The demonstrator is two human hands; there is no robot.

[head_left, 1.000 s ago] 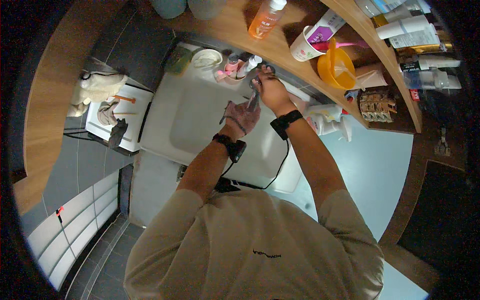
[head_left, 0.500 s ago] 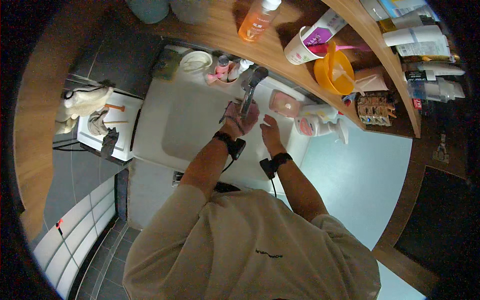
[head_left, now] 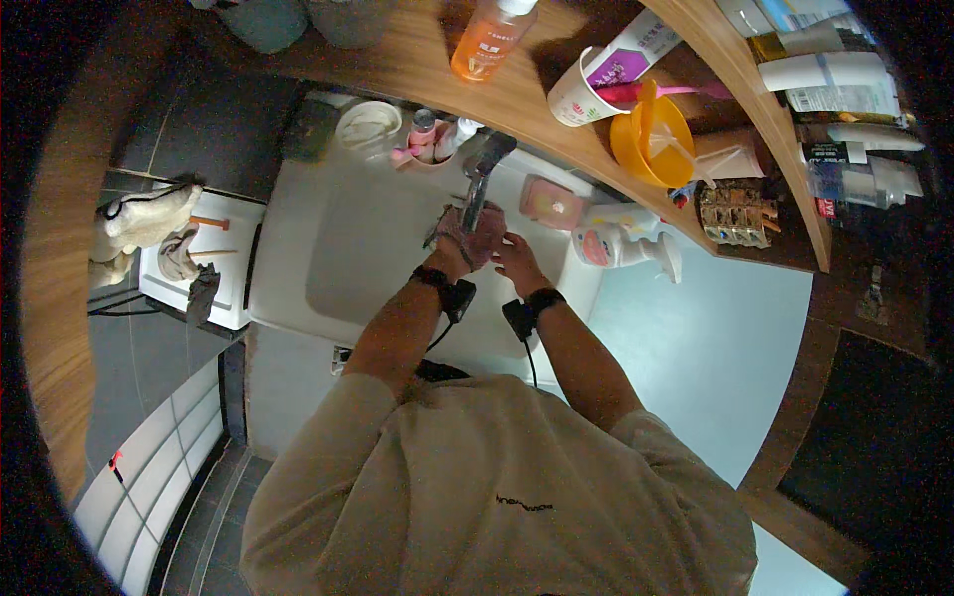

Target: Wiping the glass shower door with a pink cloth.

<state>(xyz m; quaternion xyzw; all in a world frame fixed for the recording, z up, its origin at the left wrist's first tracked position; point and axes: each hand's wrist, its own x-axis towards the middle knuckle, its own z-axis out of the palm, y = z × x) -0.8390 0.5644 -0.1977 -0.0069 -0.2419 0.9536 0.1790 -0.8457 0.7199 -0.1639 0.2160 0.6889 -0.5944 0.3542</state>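
Observation:
A mauve cloth (head_left: 486, 228) with a dark edge is bunched under the tap (head_left: 476, 194) in the white sink (head_left: 343, 238). My left hand (head_left: 449, 254) grips it from the left, and the cloth covers most of those fingers. At the cloth's right edge, my right hand (head_left: 519, 264) has its fingers bent and pinched against the fabric. Right of the tap, on the sink's ledge, stands a pink soap dish (head_left: 552, 203) with a pale bar in it.
A white spray bottle (head_left: 621, 246) lies on the right ledge. Behind the sink are a pink cup holder (head_left: 427, 159) and a white bowl (head_left: 368, 127). The wooden shelf (head_left: 417, 70) holds an orange bottle (head_left: 487, 45), a paper cup (head_left: 576, 97) and a yellow cup (head_left: 636, 144).
My right hand has moved left from beside the cloth to its right edge, and its fingers have drawn in. My left hand keeps its grip under the tap. The whole view has shifted slightly.

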